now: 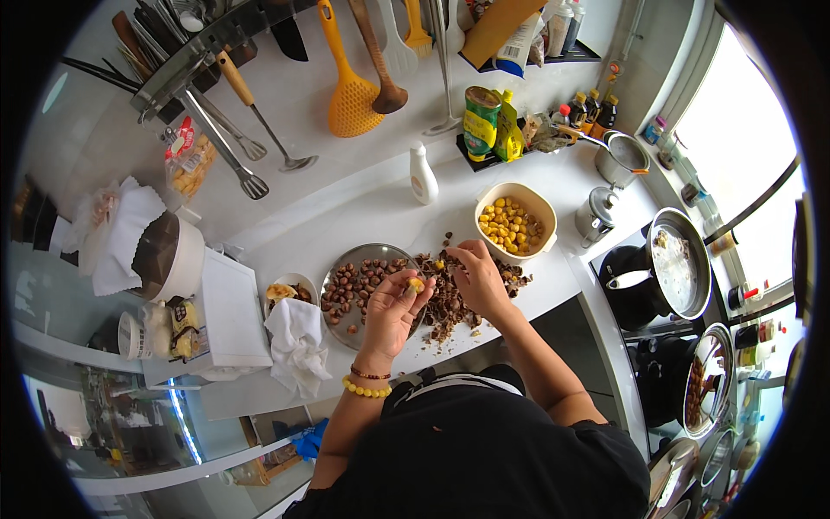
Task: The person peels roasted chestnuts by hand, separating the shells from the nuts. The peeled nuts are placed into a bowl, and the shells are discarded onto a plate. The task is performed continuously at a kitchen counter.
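Note:
My left hand (387, 314) is raised over the right part of a round metal tray (340, 322), with a partly peeled chestnut (415, 284) pinched at the fingertips. Unpeeled brown chestnuts (353, 283) lie on that tray. Over a heap of broken chestnut shells (447, 310) hovers my right hand (481, 280), its fingers bent and thumb apart, with nothing visible between them. The hand hides part of the heap. A cream two-handled bowl (546, 214) just beyond it holds many yellow peeled chestnuts (509, 224).
A white bottle (424, 175) stands near the wall. Left of the tray are a crumpled white cloth (295, 340) and a small bowl (312, 285) with food. A lidded metal pot (596, 214) and pans (681, 263) on the stove are at right. Utensils hang above.

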`<state>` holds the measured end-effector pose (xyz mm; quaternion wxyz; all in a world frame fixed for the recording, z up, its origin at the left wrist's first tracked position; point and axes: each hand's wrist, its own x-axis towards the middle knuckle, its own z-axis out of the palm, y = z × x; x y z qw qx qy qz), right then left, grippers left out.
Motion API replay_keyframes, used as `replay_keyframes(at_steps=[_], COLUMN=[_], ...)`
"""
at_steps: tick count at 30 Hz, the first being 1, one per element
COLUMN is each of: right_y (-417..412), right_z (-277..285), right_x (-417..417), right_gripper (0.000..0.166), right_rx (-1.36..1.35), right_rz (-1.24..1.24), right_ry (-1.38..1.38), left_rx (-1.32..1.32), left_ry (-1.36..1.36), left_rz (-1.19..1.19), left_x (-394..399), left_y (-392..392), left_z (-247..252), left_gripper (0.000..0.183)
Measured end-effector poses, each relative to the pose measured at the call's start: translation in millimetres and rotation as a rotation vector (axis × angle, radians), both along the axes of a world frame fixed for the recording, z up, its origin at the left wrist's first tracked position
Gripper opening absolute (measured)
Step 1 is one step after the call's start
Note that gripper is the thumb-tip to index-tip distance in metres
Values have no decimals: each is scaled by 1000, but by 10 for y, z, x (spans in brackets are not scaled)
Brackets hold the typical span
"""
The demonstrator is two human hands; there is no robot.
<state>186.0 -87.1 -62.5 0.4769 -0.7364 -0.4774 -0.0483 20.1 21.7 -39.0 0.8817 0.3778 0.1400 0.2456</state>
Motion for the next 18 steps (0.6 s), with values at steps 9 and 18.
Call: replay_keyframes(at_steps=[9,18], right_y=[-102,-151], right_z=[475,586], right_x=[-376,-368], right_gripper=[15,17], right_rx=[89,94], right_rz=[244,329], right_ry=[233,159], left_rx=[-80,468], left_ry=[-43,135], left_rz=[59,213], left_x=[-56,-86], left_y=[44,-4], left_z=[-140,48], left_gripper=[27,30])
